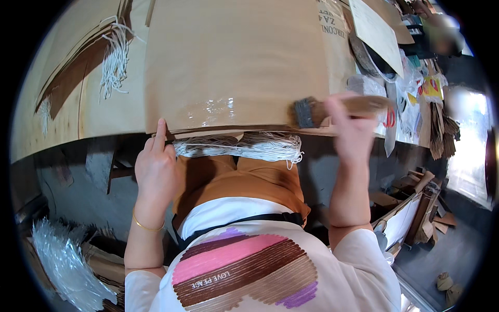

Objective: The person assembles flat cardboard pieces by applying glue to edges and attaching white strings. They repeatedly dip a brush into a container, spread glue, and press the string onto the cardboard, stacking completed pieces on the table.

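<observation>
A large sheet of brown paper point(234, 57) lies flat on the table in front of me, with a shiny wet-looking patch near its front edge. My right hand point(353, 125) is wrapped round the wooden handle of a wide brush point(304, 113), slightly smeared by motion. The bristles, bound with a grey band, point left over the sheet's front right part. At the sheet's front left corner, my left hand point(157, 161) rests with its index finger stretched onto the paper; its other fingers are bent and partly hidden. White strings point(244, 145) hang in a bundle below the table's front edge.
Stacked brown paper pieces with white strings point(114, 62) lie at the left. A dark round basin point(369, 57), partly under a white board point(378, 34), stands at the right beside plastic bags and red-handled scissors point(390, 118). Clear plastic wrap point(65, 260) and cardboard lie below.
</observation>
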Available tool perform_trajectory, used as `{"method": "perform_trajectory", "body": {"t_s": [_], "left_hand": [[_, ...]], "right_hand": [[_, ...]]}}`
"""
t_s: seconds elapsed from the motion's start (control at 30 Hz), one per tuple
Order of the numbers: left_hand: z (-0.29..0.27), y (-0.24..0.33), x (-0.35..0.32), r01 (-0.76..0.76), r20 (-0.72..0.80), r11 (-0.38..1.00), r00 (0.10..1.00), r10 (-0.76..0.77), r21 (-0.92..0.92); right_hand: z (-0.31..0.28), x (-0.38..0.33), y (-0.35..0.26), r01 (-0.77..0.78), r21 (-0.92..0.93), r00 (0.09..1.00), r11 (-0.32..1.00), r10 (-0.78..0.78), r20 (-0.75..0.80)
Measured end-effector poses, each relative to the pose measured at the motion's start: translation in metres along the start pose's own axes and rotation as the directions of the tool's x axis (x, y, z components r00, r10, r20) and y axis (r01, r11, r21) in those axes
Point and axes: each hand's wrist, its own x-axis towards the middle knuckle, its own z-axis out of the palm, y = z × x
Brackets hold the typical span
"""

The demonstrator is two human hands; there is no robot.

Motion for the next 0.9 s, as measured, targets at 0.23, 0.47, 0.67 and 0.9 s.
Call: {"method": "perform_trajectory", "body": {"t_s": [0.23,0.47,0.67,0.9], "left_hand": [[-0.01,0.0,-0.005,-0.013,-0.093,0.983,0.996,-0.004,-0.182],[-0.081,0.024,-0.028,-0.044,-0.026,0.53,0.999,0.042,-0.847],[-0.121,0.022,-0.013,-0.05,-0.124,0.75,0.991,-0.043,-0.66],[-0.065,-0.025,0.033,-0.016,-0.133,0.821,0.989,-0.073,-0.57]], "right_hand": [[-0.123,0.045,0.086,0.435,-0.635,0.778,0.638,-0.621,-0.091],[-0.057,-0.043,0.075,0.528,-0.596,0.847,0.605,-0.425,0.319],[-0.006,-0.091,0.041,0.123,0.329,0.682,0.936,-0.321,0.658],[-0.062,-0.003,0.041,-0.011,-0.086,0.932,0.996,0.041,0.36]]}}
